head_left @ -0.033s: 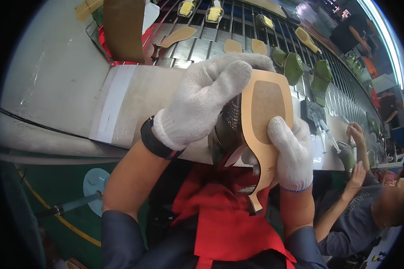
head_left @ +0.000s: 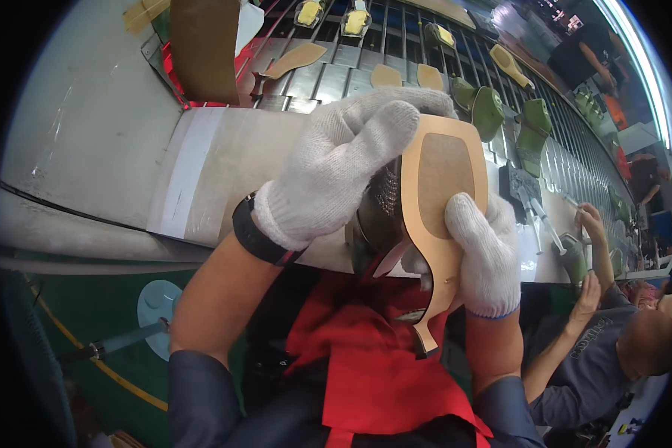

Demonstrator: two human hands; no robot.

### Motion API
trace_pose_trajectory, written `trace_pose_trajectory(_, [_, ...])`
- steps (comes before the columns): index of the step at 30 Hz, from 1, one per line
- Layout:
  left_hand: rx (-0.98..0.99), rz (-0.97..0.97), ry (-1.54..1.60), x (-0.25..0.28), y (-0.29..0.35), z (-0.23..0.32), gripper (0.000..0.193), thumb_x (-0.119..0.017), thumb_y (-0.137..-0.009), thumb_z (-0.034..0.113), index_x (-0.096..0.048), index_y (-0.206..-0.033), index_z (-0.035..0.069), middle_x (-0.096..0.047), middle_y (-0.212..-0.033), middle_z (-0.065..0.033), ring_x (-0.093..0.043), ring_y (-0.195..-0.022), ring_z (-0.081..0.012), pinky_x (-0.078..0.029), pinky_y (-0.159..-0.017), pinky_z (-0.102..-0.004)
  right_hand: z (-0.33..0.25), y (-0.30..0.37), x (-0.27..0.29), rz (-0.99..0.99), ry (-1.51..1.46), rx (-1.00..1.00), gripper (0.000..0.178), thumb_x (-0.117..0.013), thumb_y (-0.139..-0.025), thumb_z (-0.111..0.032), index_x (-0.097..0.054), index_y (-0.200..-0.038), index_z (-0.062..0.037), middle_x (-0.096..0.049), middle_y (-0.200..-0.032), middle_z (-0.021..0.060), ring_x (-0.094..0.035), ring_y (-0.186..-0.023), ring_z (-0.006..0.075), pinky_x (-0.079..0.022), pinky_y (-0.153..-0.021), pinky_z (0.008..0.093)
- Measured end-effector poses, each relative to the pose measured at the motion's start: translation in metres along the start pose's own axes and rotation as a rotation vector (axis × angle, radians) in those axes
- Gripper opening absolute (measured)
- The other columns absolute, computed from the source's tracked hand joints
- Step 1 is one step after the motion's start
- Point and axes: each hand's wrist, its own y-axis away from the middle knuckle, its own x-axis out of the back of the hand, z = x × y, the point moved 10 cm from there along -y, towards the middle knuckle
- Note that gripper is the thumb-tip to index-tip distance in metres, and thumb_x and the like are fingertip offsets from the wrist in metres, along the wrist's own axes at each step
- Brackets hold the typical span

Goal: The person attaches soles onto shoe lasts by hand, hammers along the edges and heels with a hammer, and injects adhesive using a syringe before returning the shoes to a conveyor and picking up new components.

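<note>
Both my hands, in white knit gloves, hold a high-heeled shoe [head_left: 446, 168] above the bench edge. Its tan sole faces up, with a darker rough patch at the forefoot, and the slim heel points down toward my red apron. A dark, shiny upper shows along the sole's left side. My left hand [head_left: 340, 157] is closed around the toe end, the thumb extended toward the sole's edge. My right hand [head_left: 489, 250] grips the other side, its thumb pressed on the sole near the arch. The fingers behind the shoe are hidden.
On the roller conveyor [head_left: 407, 48] lie loose tan soles [head_left: 299, 60] and green shoe lasts [head_left: 487, 113]. A pale bench [head_left: 254, 149] runs in front of me. At the right, a co-worker's hands [head_left: 588, 299] are near brushes [head_left: 543, 220] and a green last. A blue round stool [head_left: 155, 310] stands lower left.
My hands and the shoe stay practically in place. The co-worker's hands at the right have shifted very slightly.
</note>
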Motion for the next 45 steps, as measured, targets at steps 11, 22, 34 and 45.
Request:
trace_pose_trajectory(11, [-0.087,-0.087,-0.237,-0.007,0.021,0.021,0.06,-0.062,-0.112,0.03,-0.049,-0.158,-0.006,-0.061,-0.155,-0.024,-0.058,-0.146,-0.0308,-0.046,-0.124,-0.0453,-0.008,0.003,-0.007,0.021,0.181,0.02,0.041,-0.061,-0.115,-0.025,-0.066,-0.135,0.0096,-0.079,-0.112,0.0163,-0.078,-0.085,0.0176,-0.065,-0.074,0.0304])
trace_pose_trajectory(22, [0.032,0.271,-0.29,-0.016,0.104,0.061,0.041,-0.066,-0.111,0.033,-0.061,-0.126,-0.006,-0.069,-0.136,-0.0386,-0.075,-0.122,-0.0414,-0.063,-0.104,-0.0535,-0.01,0.06,-0.057,-0.054,0.652,0.332,0.032,-0.061,-0.111,-0.022,-0.072,-0.105,0.007,-0.07,-0.066,0.009,-0.067,-0.048,0.0201,-0.054,-0.053,0.0334])
trace_pose_trajectory(34, [0.047,0.437,-0.351,-0.007,0.123,0.083,0.034,-0.084,-0.099,0.026,-0.065,-0.108,0.0,-0.08,-0.108,-0.0297,-0.08,-0.108,-0.0358,-0.056,-0.112,-0.0598,-0.015,0.06,-0.101,-0.167,0.739,0.491,0.018,-0.08,-0.096,-0.013,-0.075,-0.104,0.003,-0.07,-0.075,0.0169,-0.071,-0.065,0.0363,-0.055,-0.059,0.0438])
trace_pose_trajectory(45, [-0.063,0.536,-0.9,0.006,0.12,0.114,0.018,-0.073,-0.095,0.011,-0.063,-0.102,-0.002,-0.077,-0.092,-0.0176,-0.076,-0.084,-0.0231,-0.056,-0.113,-0.055,-0.007,0.042,-0.126,-0.296,0.789,0.595,0.029,-0.082,-0.095,-0.023,-0.073,-0.115,-0.0033,-0.067,-0.07,0.0109,-0.069,-0.06,0.0316,-0.054,-0.056,0.0435])
